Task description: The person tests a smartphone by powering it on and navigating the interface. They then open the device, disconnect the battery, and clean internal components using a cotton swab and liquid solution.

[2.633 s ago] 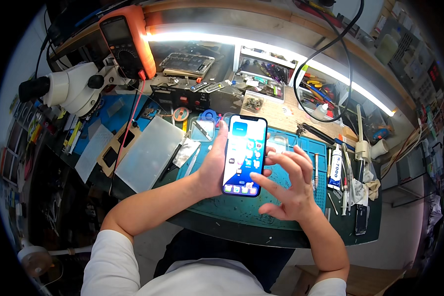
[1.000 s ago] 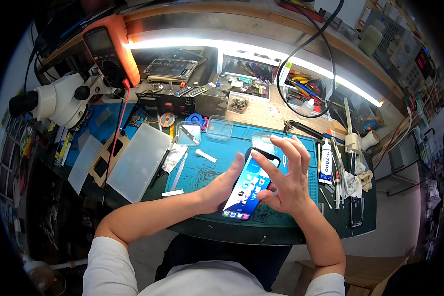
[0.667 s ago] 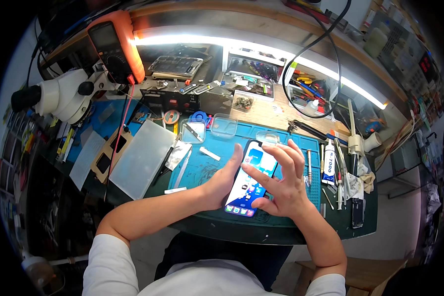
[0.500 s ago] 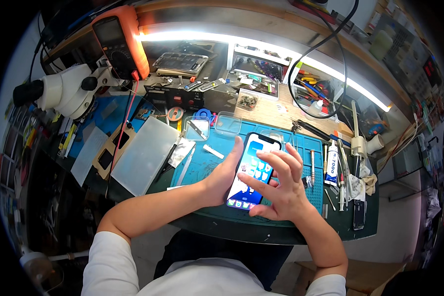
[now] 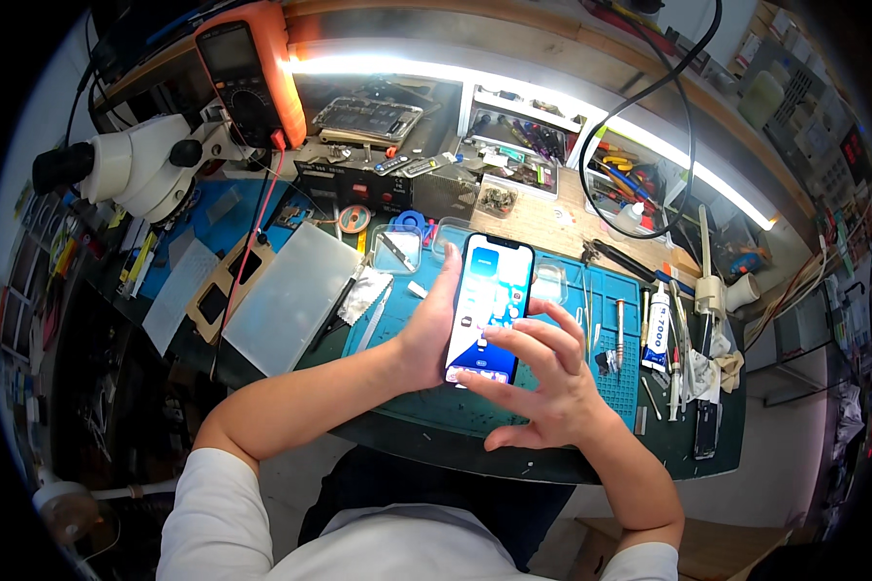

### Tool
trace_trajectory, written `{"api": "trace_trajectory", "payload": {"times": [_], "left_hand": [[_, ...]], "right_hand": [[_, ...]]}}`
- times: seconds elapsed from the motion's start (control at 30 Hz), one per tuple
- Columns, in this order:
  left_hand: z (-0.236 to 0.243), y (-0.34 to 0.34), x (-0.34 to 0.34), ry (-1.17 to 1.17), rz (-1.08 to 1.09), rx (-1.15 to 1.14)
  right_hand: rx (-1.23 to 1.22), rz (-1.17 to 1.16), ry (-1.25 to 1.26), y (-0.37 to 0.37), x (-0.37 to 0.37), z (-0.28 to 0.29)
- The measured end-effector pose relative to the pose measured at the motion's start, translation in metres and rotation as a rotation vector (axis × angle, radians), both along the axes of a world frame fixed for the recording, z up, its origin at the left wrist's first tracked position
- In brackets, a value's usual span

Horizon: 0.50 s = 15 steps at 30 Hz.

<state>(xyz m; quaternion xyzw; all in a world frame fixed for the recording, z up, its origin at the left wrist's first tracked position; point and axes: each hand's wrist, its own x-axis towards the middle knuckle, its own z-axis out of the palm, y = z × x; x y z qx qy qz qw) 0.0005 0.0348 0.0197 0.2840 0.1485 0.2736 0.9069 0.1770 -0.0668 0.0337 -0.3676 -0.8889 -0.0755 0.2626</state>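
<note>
A smartphone with a lit screen of app icons is held upright over the bench. My left hand is closed round its left edge, thumb along the side and the other fingers mostly hidden behind it. My right hand hovers over the screen's lower right with its fingers spread. One fingertip lies at the bottom row of icons; whether it touches the glass I cannot tell. Below both hands is a blue work mat.
Left of the mat lie a translucent plastic sheet and a black pen-like tool. Small clear trays stand behind the phone. To the right are a glue tube, a syringe and a dark phone part. A microscope and an orange multimeter stand at the back left.
The phone and my left hand have moved up slightly and the phone stands straighter. My right fingers have shifted down toward the screen's lower edge. The on-screen icons look shifted sideways.
</note>
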Motion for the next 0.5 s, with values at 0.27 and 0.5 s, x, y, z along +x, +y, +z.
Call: {"api": "trace_trajectory", "payload": {"times": [0.27, 0.5], "left_hand": [[-0.001, 0.01, -0.005, -0.181, 0.01, -0.067], [-0.002, 0.004, -0.004, -0.099, -0.032, 0.003]], "right_hand": [[0.057, -0.075, 0.063, 0.003, 0.02, 0.003], [0.022, -0.085, 0.079, 0.004, 0.017, 0.003]]}}
